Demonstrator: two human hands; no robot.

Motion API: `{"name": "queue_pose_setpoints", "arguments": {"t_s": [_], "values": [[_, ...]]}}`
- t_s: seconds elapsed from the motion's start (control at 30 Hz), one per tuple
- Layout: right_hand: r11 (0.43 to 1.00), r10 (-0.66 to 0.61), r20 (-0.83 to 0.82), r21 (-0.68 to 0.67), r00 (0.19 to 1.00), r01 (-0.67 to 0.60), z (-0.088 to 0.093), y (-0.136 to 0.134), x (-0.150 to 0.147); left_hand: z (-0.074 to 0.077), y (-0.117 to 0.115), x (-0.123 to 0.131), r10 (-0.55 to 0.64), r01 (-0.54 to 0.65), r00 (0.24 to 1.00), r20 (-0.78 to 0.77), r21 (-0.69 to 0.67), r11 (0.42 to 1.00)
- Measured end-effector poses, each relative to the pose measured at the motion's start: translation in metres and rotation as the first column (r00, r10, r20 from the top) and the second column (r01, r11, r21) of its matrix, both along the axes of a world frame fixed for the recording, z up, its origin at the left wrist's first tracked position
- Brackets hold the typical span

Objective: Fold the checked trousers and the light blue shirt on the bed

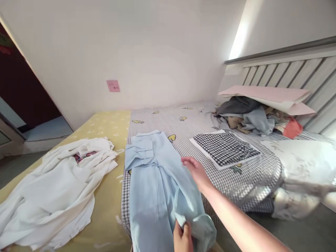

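Observation:
A light blue shirt (147,189) lies lengthwise on the bed, its collar end toward the wall. One sleeve (140,150) is folded across its upper part. At the near edge my left hand (183,236) is closed, pinching the cloth of the other sleeve near its loose end. That sleeve runs down the shirt's right side and bunches beside the hand. My right hand (195,169) is held over the shirt's right edge with its fingers stretched out, holding nothing. Whether it touches the cloth I cannot tell.
A crumpled white garment (60,185) lies on the yellow sheet (107,122) at left. Right of the shirt is a folded black-and-white checked cloth (225,147). Clothes (254,113) are heaped under pink board (267,93) by the bed rail. A white plastic bag (304,161) sits at right.

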State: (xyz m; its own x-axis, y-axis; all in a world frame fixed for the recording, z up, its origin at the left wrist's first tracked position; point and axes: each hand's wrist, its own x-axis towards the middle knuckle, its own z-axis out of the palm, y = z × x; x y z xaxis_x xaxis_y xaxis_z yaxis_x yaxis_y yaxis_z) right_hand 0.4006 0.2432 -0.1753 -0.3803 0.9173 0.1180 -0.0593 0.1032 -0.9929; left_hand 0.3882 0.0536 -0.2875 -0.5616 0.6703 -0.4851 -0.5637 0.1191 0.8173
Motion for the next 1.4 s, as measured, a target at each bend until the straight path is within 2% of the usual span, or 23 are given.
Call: {"name": "queue_pose_setpoints", "arguments": {"t_s": [0.1,0.2,0.3,0.37,0.43,0.5,0.57,0.63,0.77,0.87,0.93,1.0,1.07,1.13,1.27,1.33,1.4], "values": [[0.981,-0.139,0.043,-0.127,0.989,0.144,-0.031,-0.011,0.062,-0.006,-0.004,0.003,0.01,-0.012,0.992,0.126,0.017,1.0],[0.943,-0.148,0.114,-0.283,0.982,0.175,-0.06,-0.04,0.104,-0.006,-0.016,0.008,-0.056,0.051,0.977,0.204,0.033,0.998],[0.904,-0.007,0.059,-0.426,0.998,0.032,-0.077,-0.074,0.124,0.0,-0.033,0.012,-0.124,0.119,0.978,0.168,0.043,0.992],[0.891,0.093,-0.028,-0.443,0.995,-0.096,-0.082,-0.094,0.13,0.008,-0.041,0.012,-0.094,0.09,0.983,0.156,0.031,0.995],[0.903,0.182,-0.03,-0.391,0.983,-0.179,-0.085,-0.11,0.133,0.02,-0.043,0.008,0.011,-0.015,0.982,0.19,0.016,1.0],[0.94,0.24,0.12,-0.276,0.963,-0.2,-0.089,-0.12,0.134,0.033,-0.039,0.0,0.117,-0.112,0.968,0.222,-0.035,0.993],[0.976,0.206,0.314,-0.135,0.927,-0.171,-0.095,-0.126,0.133,0.042,-0.032,-0.008,0.142,-0.124,0.971,0.194,-0.101,0.987],[0.996,0.091,0.406,-0.018,0.909,-0.092,-0.102,-0.129,0.132,0.046,-0.024,-0.012,0.127,-0.112,0.986,0.105,-0.145,0.983],[0.996,-0.067,0.351,0.076,0.934,0.043,-0.112,-0.131,0.135,0.038,-0.024,-0.001,0.152,-0.169,0.972,-0.179,-0.079,0.982],[0.982,-0.176,0.296,0.124,0.939,0.145,-0.117,-0.132,0.144,0.024,-0.037,0.02,0.135,-0.138,0.911,-0.389,0.022,0.99],[0.968,-0.236,0.275,0.152,0.932,0.2,-0.121,-0.131,0.15,0.015,-0.045,0.031,0.17,-0.138,0.862,-0.478,0.102,0.985],[0.963,-0.25,0.277,0.166,0.928,0.21,-0.123,-0.132,0.155,0.01,-0.05,0.034,0.22,-0.167,0.814,-0.537,0.147,0.975],[0.972,-0.216,0.301,0.152,0.929,0.177,-0.124,-0.133,0.158,0.009,-0.052,0.029,0.244,-0.21,0.789,-0.564,0.126,0.97],[0.984,-0.162,0.325,0.121,0.932,0.129,-0.122,-0.134,0.16,0.011,-0.051,0.021,0.23,-0.245,0.828,-0.511,0.038,0.969],[0.995,-0.092,0.336,0.075,0.937,0.071,-0.116,-0.137,0.161,0.023,-0.045,0.012,0.24,-0.281,0.942,-0.235,-0.159,0.947],[0.995,-0.083,0.341,0.075,0.936,0.061,-0.112,-0.139,0.161,0.03,-0.041,0.013,0.202,-0.218,0.975,-0.096,-0.201,0.955],[0.994,-0.075,0.349,0.104,0.934,0.041,-0.108,-0.14,0.162,0.033,-0.037,0.014,0.107,-0.103,0.994,0.005,-0.222,0.97]]}}
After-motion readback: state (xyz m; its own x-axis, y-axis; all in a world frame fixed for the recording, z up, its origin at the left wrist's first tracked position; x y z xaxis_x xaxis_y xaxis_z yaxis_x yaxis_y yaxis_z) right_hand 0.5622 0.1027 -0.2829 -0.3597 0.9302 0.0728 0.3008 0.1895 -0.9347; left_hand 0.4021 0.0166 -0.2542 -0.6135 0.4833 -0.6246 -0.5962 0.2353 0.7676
